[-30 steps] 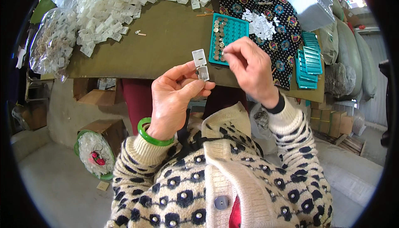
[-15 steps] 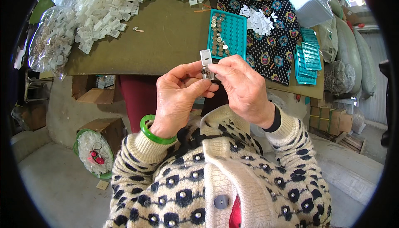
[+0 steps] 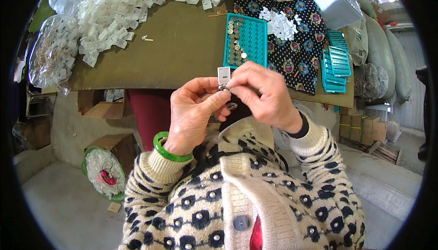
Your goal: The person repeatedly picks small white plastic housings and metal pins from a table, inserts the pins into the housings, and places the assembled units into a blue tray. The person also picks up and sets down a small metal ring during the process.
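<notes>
Between my hands, over the table's near edge, is a small whitish plastic case [image 3: 223,75] with its lid flap standing up. My left hand [image 3: 189,113] is closed on the lower part, thumb pressed across the front. The fingertips of my right hand [image 3: 264,92] pinch at the right side of the case. Something small and metallic shows at the fingertips, too covered to name. A shiny loop [image 3: 232,106] shows below the left fingers. Just beyond the right hand lies a teal tray [image 3: 256,40] with rows of round, coin-like metal pieces [image 3: 236,38] along its left side.
A big heap of clear plastic cases [image 3: 114,13] covers the table's far left, beside a filled plastic bag [image 3: 54,49]. White slips [image 3: 280,24] lie on a patterned dark cloth [image 3: 292,54]. Stacked teal trays [image 3: 335,70] stand right. A green-rimmed basket [image 3: 106,172] sits on the floor.
My left thumb has moved up over the lower part of the case, covering the metal part seen before. The right fingers have come down closer against its side. The view has shifted slightly.
</notes>
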Motion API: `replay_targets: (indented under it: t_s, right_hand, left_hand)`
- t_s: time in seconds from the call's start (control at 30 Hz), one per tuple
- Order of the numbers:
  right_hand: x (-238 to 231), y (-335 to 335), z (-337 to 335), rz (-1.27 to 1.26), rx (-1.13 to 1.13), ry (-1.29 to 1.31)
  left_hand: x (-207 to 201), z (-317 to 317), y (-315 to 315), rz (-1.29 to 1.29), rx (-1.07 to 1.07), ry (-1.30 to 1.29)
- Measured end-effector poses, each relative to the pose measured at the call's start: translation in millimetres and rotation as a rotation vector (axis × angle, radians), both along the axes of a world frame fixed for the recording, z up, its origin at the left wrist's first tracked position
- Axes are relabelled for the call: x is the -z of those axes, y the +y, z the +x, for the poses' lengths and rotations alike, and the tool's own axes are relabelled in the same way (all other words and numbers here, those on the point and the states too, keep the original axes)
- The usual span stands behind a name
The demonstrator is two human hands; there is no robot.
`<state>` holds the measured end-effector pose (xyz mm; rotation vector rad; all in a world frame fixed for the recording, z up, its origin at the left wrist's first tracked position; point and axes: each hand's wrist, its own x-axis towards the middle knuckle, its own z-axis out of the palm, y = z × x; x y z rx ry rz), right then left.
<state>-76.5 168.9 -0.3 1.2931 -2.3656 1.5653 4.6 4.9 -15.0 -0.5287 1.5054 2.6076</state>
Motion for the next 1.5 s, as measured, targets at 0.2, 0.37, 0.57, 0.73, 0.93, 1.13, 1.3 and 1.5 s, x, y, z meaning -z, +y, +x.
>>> replay_targets:
  t_s: [0.2, 0.37, 0.57, 0.73, 0.93, 1.13, 1.3, 1.5]
  right_hand:
    - [19.7, 0.9, -43.5, 0.306, 0.321, 0.527]
    - [31.7, 5.7, -56.1, 0.436, 0.253, 0.533]
    - [20.6, 8.6, -67.3, 0.364, 0.152, 0.424]
    - [5.8, 2.6, -42.4, 0.112, 0.183, 0.188]
    - [1.1, -11.2, -10.9, -0.072, 0.131, 0.309]
    - [1.0, -11.5, -4.4, -0.051, 0.15, 0.452]
    - [-0.7, -11.1, 0.5, -0.037, 0.102, 0.481]
    - [-9.0, -3.0, -2.1, 0.037, -0.059, 0.417]
  left_hand:
    - [7.6, -3.1, -7.0, 0.223, 0.006, 0.04]
    - [10.7, -5.6, -8.6, 0.264, -0.012, 0.082]
    - [9.8, -11.3, -15.0, 0.361, 0.058, 0.128]
    - [9.3, -12.9, -14.6, 0.376, 0.065, 0.129]
    - [15.4, -13.0, -10.8, 0.427, 0.046, 0.189]
    - [17.3, -6.7, -6.7, 0.45, 0.04, 0.186]
    - [17.0, -1.8, -4.0, 0.433, 0.012, 0.173]
    - [14.9, 1.5, -4.1, 0.392, 0.018, 0.185]
